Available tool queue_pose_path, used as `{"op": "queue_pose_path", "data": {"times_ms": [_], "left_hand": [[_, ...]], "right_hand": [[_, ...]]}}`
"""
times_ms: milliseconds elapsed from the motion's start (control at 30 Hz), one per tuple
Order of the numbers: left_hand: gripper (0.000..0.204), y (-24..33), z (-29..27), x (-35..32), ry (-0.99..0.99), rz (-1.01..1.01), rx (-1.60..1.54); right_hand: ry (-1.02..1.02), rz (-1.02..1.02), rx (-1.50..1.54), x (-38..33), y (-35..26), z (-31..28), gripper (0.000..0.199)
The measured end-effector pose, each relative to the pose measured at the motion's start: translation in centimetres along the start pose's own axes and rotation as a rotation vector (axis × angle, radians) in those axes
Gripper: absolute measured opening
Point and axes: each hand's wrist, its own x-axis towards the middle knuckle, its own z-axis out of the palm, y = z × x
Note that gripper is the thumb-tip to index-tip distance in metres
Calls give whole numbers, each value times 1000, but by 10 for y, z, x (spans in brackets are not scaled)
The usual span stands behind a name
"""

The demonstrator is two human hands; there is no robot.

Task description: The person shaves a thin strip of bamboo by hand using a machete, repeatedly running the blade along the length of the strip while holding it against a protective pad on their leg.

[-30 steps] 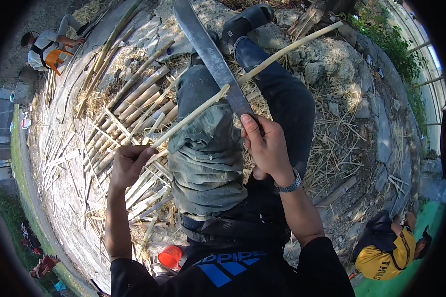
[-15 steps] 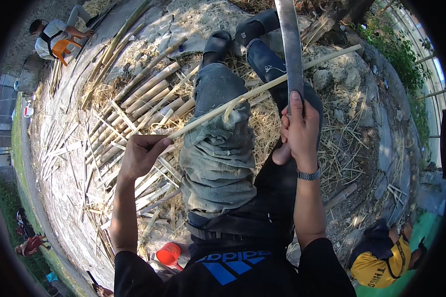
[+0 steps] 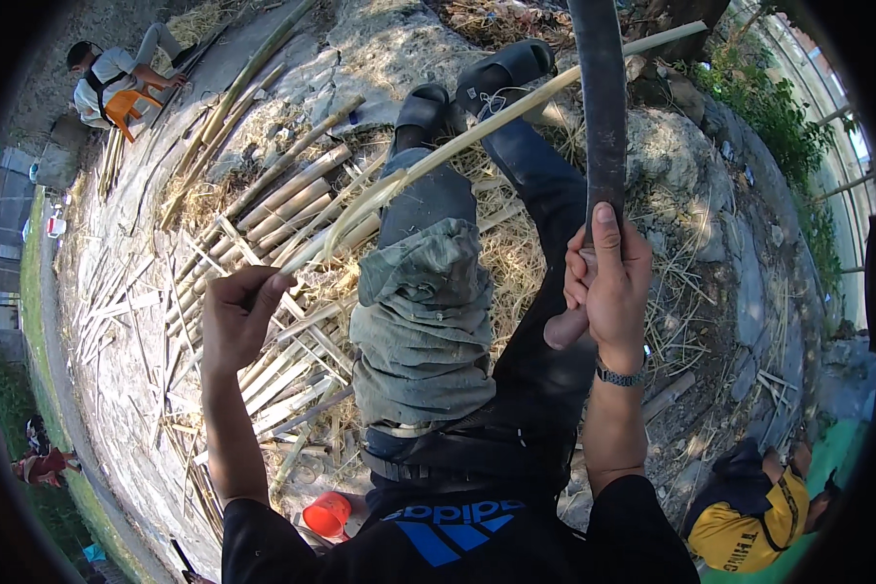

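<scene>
A long pale bamboo strip [image 3: 496,121] runs slantwise from my left hand [image 3: 237,316] over my lap toward the far right. My left thumb and fingers are closed on its near end. A thin, curled shaving [image 3: 352,209] peels from the strip not far from that hand. My right hand [image 3: 609,282] grips the wooden handle of a machete [image 3: 605,107], thumb laid along the base of the blade. The long dark blade points away from me and crosses the strip. A folded grey-green cloth [image 3: 423,331] covers my thigh.
Bamboo poles [image 3: 287,204] and split strips lie on the ground at left. Straw and shavings [image 3: 516,253] lie around my legs. An orange-red plastic scoop [image 3: 327,513] is near my left side. One person [image 3: 117,83] sits far left, another [image 3: 749,511] at lower right.
My left hand has moved left with the strip, which lies farther away over my lap. The machete has shifted right and slightly nearer, its blade now looking darker. The curled shaving appears longer.
</scene>
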Motion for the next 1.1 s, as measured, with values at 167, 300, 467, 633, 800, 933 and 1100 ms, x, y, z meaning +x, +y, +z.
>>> {"op": "queue_pose_path", "data": {"times_ms": [167,300,467,633,800,933,1100], "left_hand": [[34,7,26,-6,50,194,-64],[50,67,76,25,6,263,188],[34,68,89,64,2,238,114],[42,113,64,88,0,218,190],[39,73,94,59,-52,455,342],[37,88,92,70,-94,300,260],[38,112,83,119,111,296,172]], "right_hand": [[-10,-108,-21,-21,12,-2,29],[37,-96,64,-35,19,4,20],[11,-99,67,-44,30,3,13],[11,-60,47,-48,36,-6,15],[21,-38,37,-52,46,0,22],[-9,4,63,-57,55,1,21],[-45,10,28,-61,59,1,20]]}}
